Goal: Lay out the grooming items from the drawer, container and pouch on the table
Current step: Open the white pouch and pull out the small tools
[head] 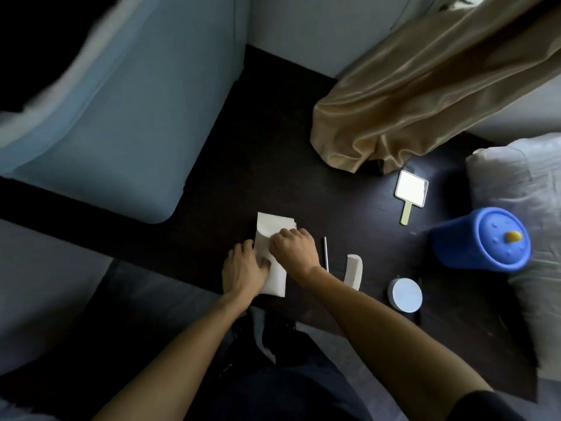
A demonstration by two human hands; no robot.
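Observation:
A pale fabric pouch (pixel 274 228) lies flat on the dark table (pixel 273 165). My left hand (pixel 244 267) presses and grips its near left side. My right hand (pixel 294 249) is closed over its middle, fingers curled at the flap. To the right lie a thin metal stick (pixel 325 253), a white comb (pixel 354 271), a round white tin (pixel 405 294) and a small hand mirror (pixel 410 194). A blue lidded container (pixel 479 240) lies tipped on its side at the far right.
A blue upholstered chair (pixel 121 123) fills the left. A gold curtain (pixel 425 95) hangs down onto the table's back right. A grey pillow (pixel 522 183) sits behind the blue container. My dark-clothed lap is below the table edge.

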